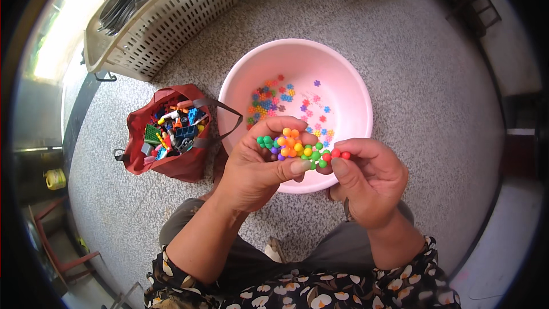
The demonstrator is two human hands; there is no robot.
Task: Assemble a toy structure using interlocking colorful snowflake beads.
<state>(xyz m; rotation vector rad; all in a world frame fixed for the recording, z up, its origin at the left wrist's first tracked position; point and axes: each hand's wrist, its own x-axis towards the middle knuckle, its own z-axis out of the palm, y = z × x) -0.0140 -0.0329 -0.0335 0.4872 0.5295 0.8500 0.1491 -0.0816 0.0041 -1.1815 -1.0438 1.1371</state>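
Over the near side of a pink basin (240, 74), both my hands are at a cluster of knobbly plastic linking pieces (290, 144) in orange, yellow, green, purple and teal. My left hand (260, 160) is closed around the cluster, its thumb pressing near the green piece (315, 155). Between the thumb and forefinger of my right hand (372, 180) is a red linking piece (341, 154). It touches the green one; whether they are joined I cannot tell. Several loose linking pieces (316, 83) of many colours lie scattered in the basin.
Left of the basin stands a red fabric bag (189, 163) filled with mixed toy bricks, its dark strap (229, 106) reaching the basin rim. A cream slatted plastic crate (171, 23) is at the far left. My legs (331, 246) flank the near side on the speckled floor (434, 91).
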